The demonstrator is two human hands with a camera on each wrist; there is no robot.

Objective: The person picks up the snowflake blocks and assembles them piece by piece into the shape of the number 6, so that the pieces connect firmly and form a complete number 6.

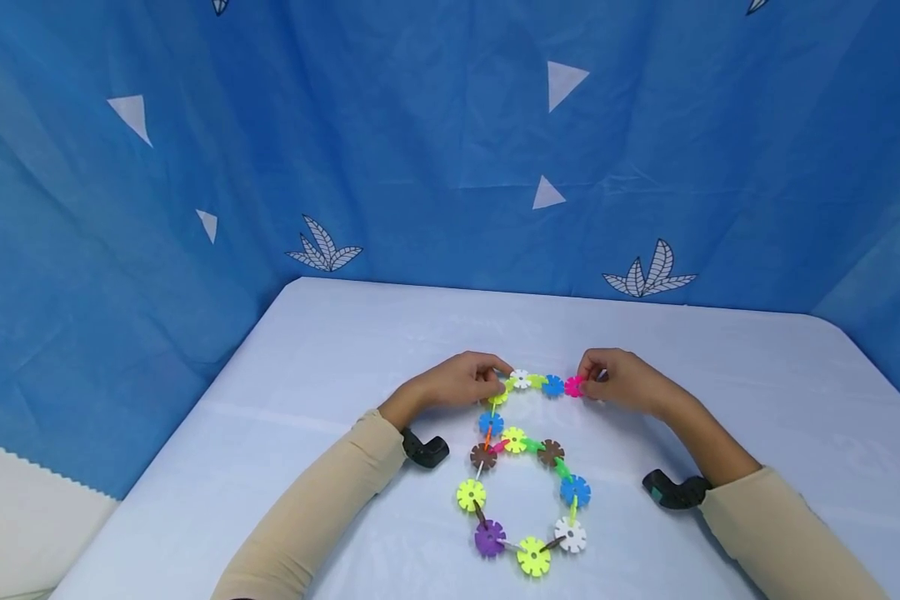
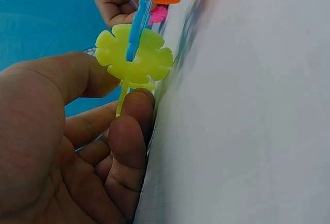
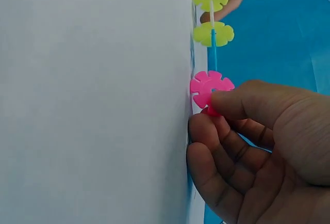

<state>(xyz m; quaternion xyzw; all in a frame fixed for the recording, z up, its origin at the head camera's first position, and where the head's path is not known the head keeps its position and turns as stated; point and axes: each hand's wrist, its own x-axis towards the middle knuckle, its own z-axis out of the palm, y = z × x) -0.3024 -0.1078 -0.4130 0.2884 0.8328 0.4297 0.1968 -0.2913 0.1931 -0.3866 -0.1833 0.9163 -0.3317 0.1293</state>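
A chain of colourful notched plastic discs, joined edge to edge, lies on the white table in the shape of a 6. Its closed lower ring includes a purple disc [image 1: 490, 539], and a curved arm runs up to the top. My left hand [image 1: 457, 379] pinches a yellow-green disc [image 2: 135, 53] at the upper left bend, beside a white disc [image 1: 521, 379]. Between thumb and fingers, my right hand [image 1: 624, 379] holds the pink disc [image 3: 211, 87] at the chain's free end. A blue disc [image 1: 552, 385] joins onto it.
The white tablecloth [image 1: 270, 467] covers the table, whose far edge meets a blue patterned curtain [image 1: 435, 150]. Black devices sit at both wrists, one beneath the left sleeve [image 1: 345, 492] and one beside the right sleeve [image 1: 780, 533].
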